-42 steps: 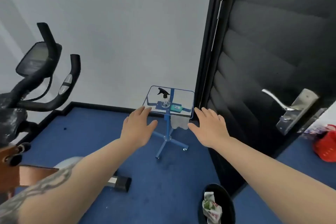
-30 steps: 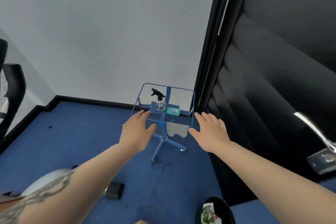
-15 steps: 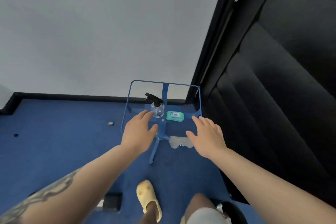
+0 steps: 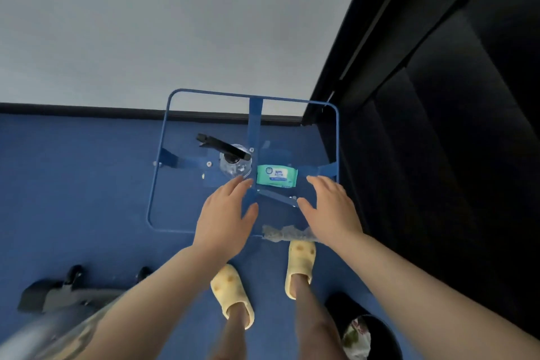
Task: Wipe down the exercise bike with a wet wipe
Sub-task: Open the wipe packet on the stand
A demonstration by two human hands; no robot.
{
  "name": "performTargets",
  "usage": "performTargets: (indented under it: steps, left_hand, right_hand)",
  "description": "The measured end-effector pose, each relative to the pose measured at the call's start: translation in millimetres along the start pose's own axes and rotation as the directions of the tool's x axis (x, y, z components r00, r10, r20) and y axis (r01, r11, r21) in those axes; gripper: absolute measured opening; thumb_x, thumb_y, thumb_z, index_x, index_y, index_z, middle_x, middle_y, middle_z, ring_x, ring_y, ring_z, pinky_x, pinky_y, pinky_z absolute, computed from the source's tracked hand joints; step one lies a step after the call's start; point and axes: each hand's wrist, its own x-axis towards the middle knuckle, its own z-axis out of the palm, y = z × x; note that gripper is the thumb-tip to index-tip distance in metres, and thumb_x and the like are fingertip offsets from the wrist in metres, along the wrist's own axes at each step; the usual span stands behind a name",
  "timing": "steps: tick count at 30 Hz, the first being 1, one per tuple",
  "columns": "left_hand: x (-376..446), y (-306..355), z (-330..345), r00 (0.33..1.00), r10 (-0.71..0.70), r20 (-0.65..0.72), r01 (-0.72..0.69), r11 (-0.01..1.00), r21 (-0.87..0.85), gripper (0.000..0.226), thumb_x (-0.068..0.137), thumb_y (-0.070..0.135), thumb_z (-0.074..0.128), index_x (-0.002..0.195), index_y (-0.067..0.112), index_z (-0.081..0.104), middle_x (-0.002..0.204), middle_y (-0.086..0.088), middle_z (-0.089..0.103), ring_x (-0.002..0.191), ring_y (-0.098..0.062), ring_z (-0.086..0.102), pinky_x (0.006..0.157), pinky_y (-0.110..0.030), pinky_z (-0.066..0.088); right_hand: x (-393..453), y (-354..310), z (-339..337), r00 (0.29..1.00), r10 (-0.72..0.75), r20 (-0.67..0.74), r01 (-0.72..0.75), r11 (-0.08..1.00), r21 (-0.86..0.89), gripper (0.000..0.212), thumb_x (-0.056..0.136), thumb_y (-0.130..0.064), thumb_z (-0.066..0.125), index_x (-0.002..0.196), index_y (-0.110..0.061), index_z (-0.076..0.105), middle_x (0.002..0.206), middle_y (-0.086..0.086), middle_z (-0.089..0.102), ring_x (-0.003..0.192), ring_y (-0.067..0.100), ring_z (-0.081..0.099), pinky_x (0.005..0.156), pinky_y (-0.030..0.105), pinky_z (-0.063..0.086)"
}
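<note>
The wet wipe pack [image 4: 277, 175] lies flat near the middle of the glass worktop [image 4: 187, 207], with the spray bottle [image 4: 233, 165] just beside it at nine o'clock. Both hands hover empty, fingers spread — the left hand [image 4: 226, 218] at seven o'clock of the pack, the right hand [image 4: 331, 210] at four o'clock. The pack looks light, soft and slick, so pinching its long edges should steady it — then peeling the top flap.

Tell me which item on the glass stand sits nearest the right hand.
The green wet wipe pack, lying flat just beyond the right hand fingertips. The clear spray bottle with the black trigger stands further left, ahead of the left hand.
</note>
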Motion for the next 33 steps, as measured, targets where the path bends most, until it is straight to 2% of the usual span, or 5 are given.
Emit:
performTargets:
  steps: [11,18,24,29,33]
  left_hand:
    - [49.3,16.1,44.7,0.999,0.053,0.009,-0.053,0.999,0.004,0.048,0.093,0.025,0.050,0.140,0.024,0.039,0.149,0.006,0.035,0.135,-0.017,0.034,0.110,-0.034,0.032]
    - [66.0,13.5,70.3,0.991,0.127,-0.034,-0.127,0.992,-0.012,0.046,0.088,0.017,0.056,0.134,0.019,0.048,0.145,0.002,0.042,0.134,-0.018,0.035,0.106,-0.032,0.031]
    - [64.2,1.7,88.7,0.989,0.127,-0.079,-0.130,0.990,-0.046,0.046,0.087,0.016,0.058,0.133,0.018,0.050,0.145,0.002,0.041,0.137,-0.017,0.031,0.107,-0.036,0.032]
    - [64.6,1.5,89.6,0.995,0.069,-0.067,-0.076,0.992,-0.103,0.047,0.091,0.020,0.054,0.136,0.022,0.045,0.149,0.007,0.035,0.140,-0.013,0.024,0.113,-0.035,0.028]
    - [62.6,13.0,77.9,0.992,-0.017,-0.124,-0.017,0.964,-0.264,0.039,0.093,0.025,0.053,0.131,0.026,0.050,0.143,0.013,0.041,0.132,-0.004,0.032,0.106,-0.025,0.032]
  right_hand:
    - [63.0,6.9,22.0,0.997,0.080,0.005,-0.079,0.973,0.217,0.029,0.094,-0.032,0.052,0.122,-0.025,0.048,0.118,-0.006,0.057,0.098,0.014,0.059,0.073,0.038,0.055]
    - [85.9,7.4,39.4,0.978,0.207,-0.016,-0.196,0.946,0.257,0.018,0.095,-0.034,0.052,0.105,-0.019,0.052,0.100,-0.001,0.067,0.086,0.017,0.063,0.052,0.023,0.046]
    - [91.1,12.3,63.4,0.964,0.265,0.000,-0.246,0.897,0.367,0.013,0.093,-0.033,0.053,0.091,-0.021,0.056,0.091,-0.002,0.068,0.081,0.021,0.065,0.071,0.043,0.056]
    - [91.4,12.4,59.8,0.962,0.274,0.008,-0.237,0.819,0.523,0.013,0.092,-0.025,0.058,0.079,-0.024,0.057,0.083,-0.005,0.068,0.077,0.018,0.068,0.069,0.039,0.056]
    - [78.8,7.1,46.4,0.972,0.235,0.023,-0.189,0.715,0.674,0.013,0.092,-0.020,0.058,0.080,-0.019,0.060,0.084,-0.002,0.068,0.081,0.015,0.066,0.072,0.040,0.058]
